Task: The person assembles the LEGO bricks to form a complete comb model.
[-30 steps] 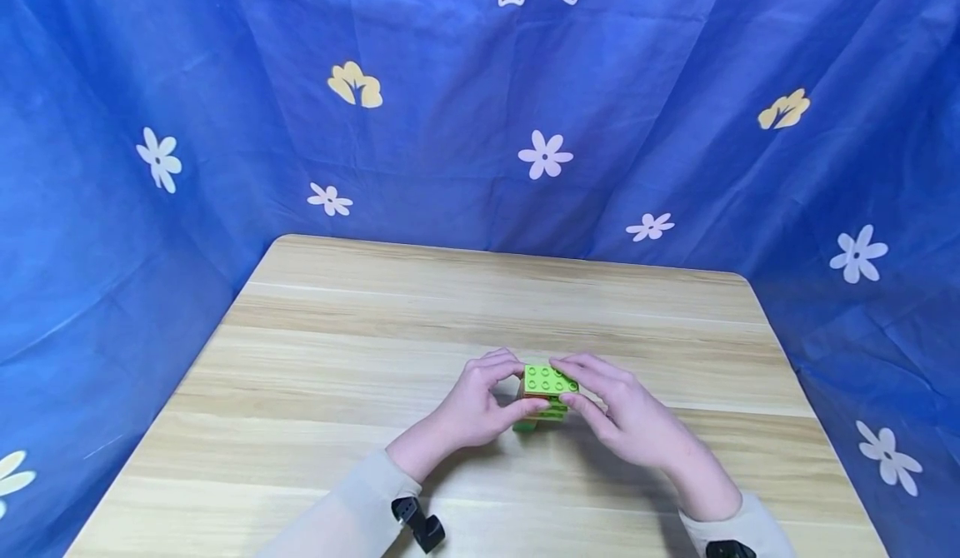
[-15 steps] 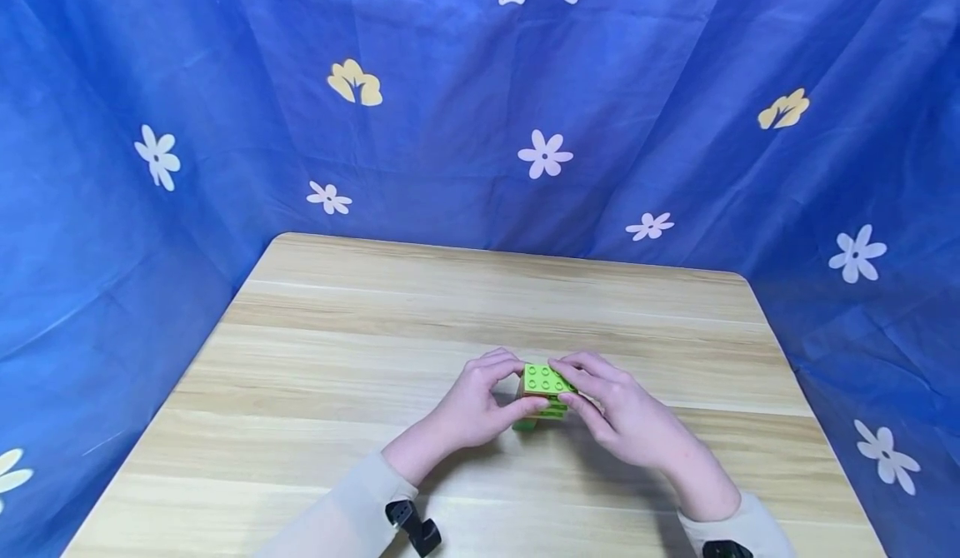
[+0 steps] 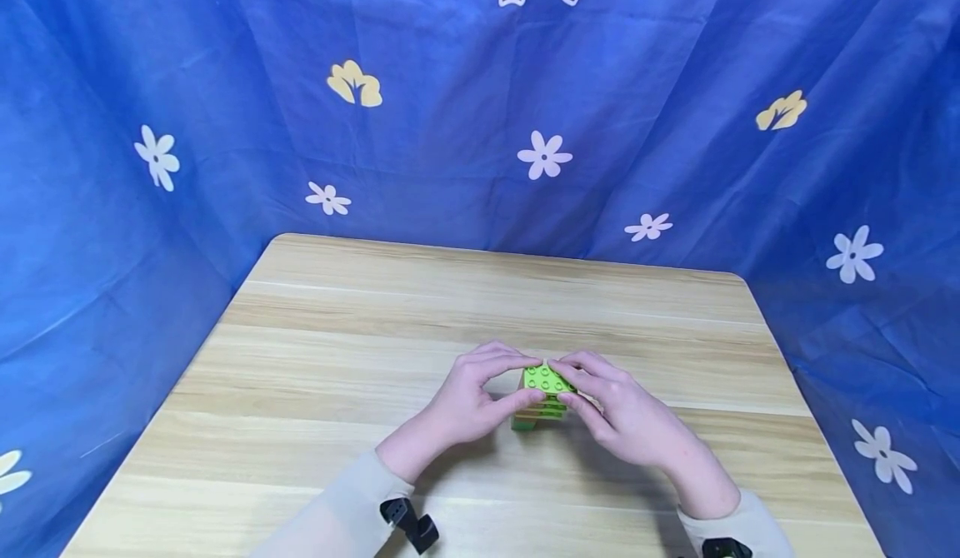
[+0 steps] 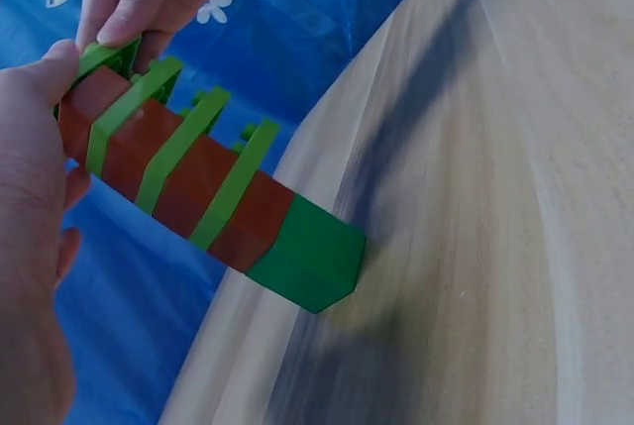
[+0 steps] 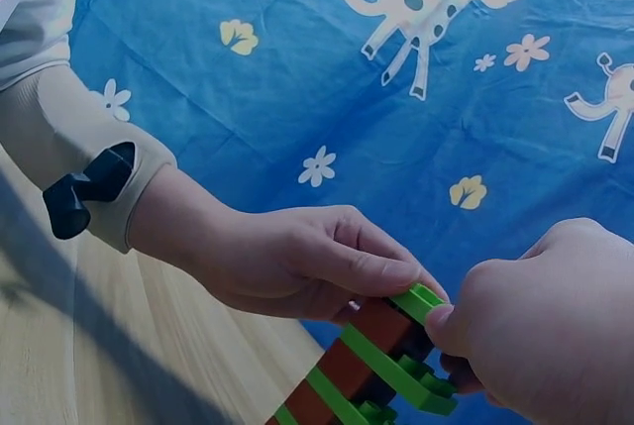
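A tower of toy building bricks stands on the table, with a dark green brick (image 4: 312,257) at its foot. Above that, reddish-brown bricks (image 4: 260,219) alternate with light green plates that jut out to the right. My left hand (image 3: 465,396) grips the left part of the topmost light green plate (image 3: 546,383), thumb at the front and index finger along the back. At that plate's right end, my right hand (image 3: 626,408) pinches it between thumb and fingers. In the right wrist view, the tower's lower part falls outside the frame.
The light wood table (image 3: 337,358) has rounded far corners. Behind and beside it hangs a blue cloth (image 3: 450,125) printed with flowers and animals. Black straps (image 3: 408,525) sit around the sleeves at both wrists.
My left hand has shifted slightly upward, its index finger now reaching further along the top plate's back edge and its thumb higher. My right hand keeps its pinch in almost the same place.
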`<state>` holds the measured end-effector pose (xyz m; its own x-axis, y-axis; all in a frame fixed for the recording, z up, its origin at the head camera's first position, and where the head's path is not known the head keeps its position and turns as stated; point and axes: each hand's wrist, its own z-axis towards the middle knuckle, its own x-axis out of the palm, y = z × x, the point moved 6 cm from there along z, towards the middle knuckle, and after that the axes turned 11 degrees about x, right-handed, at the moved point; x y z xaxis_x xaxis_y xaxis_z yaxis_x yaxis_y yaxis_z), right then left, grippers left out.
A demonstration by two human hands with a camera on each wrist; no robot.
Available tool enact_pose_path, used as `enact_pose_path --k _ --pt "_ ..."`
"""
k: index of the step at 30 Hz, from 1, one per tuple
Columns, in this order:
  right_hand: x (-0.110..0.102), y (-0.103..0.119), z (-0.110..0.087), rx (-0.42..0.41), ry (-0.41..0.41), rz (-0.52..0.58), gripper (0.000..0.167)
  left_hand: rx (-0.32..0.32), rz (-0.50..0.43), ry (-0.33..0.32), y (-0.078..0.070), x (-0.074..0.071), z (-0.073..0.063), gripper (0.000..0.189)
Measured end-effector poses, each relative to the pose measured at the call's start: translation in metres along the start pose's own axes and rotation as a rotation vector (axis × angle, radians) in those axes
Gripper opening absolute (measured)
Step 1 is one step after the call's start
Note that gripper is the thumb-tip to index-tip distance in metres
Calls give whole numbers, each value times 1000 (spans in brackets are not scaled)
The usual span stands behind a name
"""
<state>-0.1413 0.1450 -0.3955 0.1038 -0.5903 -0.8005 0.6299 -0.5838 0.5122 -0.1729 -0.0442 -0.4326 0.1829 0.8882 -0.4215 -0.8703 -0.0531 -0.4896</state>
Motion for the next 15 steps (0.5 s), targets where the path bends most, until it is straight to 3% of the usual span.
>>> enact_pose_path --k 15 --pt "2 -7 1 96 -47 157 37 13 -89 -17 6 0 4 32"
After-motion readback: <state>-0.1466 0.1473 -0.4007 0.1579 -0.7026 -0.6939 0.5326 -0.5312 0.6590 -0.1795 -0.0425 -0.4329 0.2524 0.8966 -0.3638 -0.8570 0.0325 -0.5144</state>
